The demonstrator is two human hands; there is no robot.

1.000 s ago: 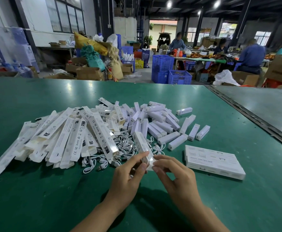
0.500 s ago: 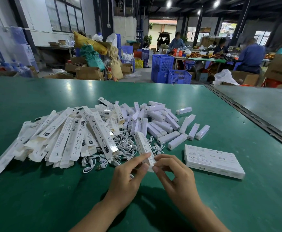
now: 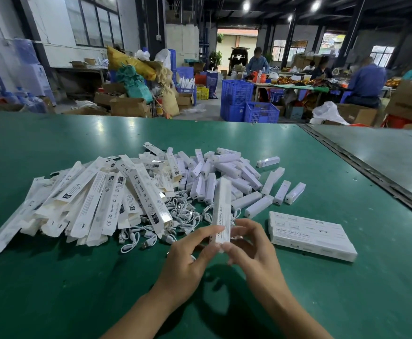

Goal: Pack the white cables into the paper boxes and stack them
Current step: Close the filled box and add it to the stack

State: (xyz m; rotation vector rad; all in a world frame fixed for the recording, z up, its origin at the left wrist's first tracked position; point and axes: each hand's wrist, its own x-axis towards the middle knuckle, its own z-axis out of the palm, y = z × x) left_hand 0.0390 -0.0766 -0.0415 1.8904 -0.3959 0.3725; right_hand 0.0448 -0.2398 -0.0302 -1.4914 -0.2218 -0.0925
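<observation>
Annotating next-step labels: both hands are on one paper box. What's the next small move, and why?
Probably finish closing the box's near end. The left hand and right hand both pinch the near end of the paper box, which points away from the person; its contents are hidden. The flat stack of boxes lies just to the right.

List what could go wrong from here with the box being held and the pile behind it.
1. The left hand and right hand pinch only the near end of the paper box, whose far end sticks up; it could slip or spill anything inside.
2. The loose cables lie tangled, so pulling one may drag others.
3. The stack of packed boxes sits beside the right hand; a careless move might skew it.
</observation>
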